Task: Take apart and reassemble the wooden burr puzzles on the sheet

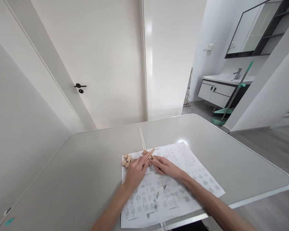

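Note:
Above a printed paper sheet (144, 199), both hands come together around light wooden puzzle sticks. My left hand (137, 167) is closed on a wooden stick (152, 152) that slants up to the right past its fingers. My right hand (164, 166) pinches a second wooden stick (154, 157), which crosses close to the first. Another wooden end (144, 152) shows just beyond the left fingers; whether it belongs to the second stick I cannot tell. Beside the left hand, at the sheet's upper left corner, lie several notched wooden pieces (126, 160).
The sheet lies on a grey folding table (91, 179) with a seam down its middle. Beyond it stands a closed door (106, 57) with a black handle (80, 86). At the right are a washbasin cabinet (215, 89), a green broom and dustpan (221, 115), and a mop (188, 88).

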`<state>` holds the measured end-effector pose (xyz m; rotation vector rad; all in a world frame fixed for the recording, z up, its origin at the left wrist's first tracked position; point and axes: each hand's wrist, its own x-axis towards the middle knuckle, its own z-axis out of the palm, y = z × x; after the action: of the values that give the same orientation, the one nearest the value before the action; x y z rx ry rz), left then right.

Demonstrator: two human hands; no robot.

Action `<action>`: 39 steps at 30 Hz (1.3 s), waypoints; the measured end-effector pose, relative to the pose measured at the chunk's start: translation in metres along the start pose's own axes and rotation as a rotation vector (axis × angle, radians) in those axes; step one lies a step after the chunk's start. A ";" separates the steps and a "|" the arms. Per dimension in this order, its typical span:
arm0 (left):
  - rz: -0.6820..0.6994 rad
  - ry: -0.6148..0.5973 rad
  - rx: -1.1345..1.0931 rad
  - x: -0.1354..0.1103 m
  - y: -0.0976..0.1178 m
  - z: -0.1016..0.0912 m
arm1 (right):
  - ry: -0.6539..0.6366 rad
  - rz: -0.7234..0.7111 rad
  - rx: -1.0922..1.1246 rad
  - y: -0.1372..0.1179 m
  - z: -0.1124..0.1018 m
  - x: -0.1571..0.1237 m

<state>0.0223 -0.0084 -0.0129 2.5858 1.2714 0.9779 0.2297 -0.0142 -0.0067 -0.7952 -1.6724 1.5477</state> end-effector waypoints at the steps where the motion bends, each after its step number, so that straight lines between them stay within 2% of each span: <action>1: 0.004 0.023 0.007 0.000 0.000 0.001 | -0.016 -0.005 -0.003 0.000 0.000 0.000; 7: -0.001 0.086 0.011 -0.002 -0.002 0.003 | -0.086 -0.030 -0.022 0.000 0.003 -0.001; 14: -0.084 0.145 0.088 -0.002 0.001 0.004 | -0.053 -0.037 -0.052 0.001 0.004 0.000; 24: -0.133 0.149 0.005 -0.001 0.001 0.004 | -0.021 -0.048 -0.006 0.003 0.005 -0.001; 26: -0.159 0.139 -0.061 -0.001 0.003 0.000 | -0.028 -0.035 0.096 0.004 0.006 0.002; 29: -0.235 0.147 -0.328 0.000 0.007 -0.006 | -0.055 -0.005 0.387 0.004 0.005 0.008; 32: -0.412 0.241 -0.630 0.004 0.009 -0.009 | -0.109 0.030 0.681 0.004 0.004 0.013; 34: -0.496 0.248 -0.738 0.007 0.008 -0.012 | -0.164 0.060 0.830 0.006 0.003 0.015; 39: -0.374 -0.002 -0.854 0.012 0.009 -0.022 | -0.286 0.161 1.001 0.020 0.007 0.019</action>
<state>0.0213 -0.0098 0.0135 1.6371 0.9725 1.1088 0.2122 -0.0004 -0.0247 -0.1675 -0.7841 2.3563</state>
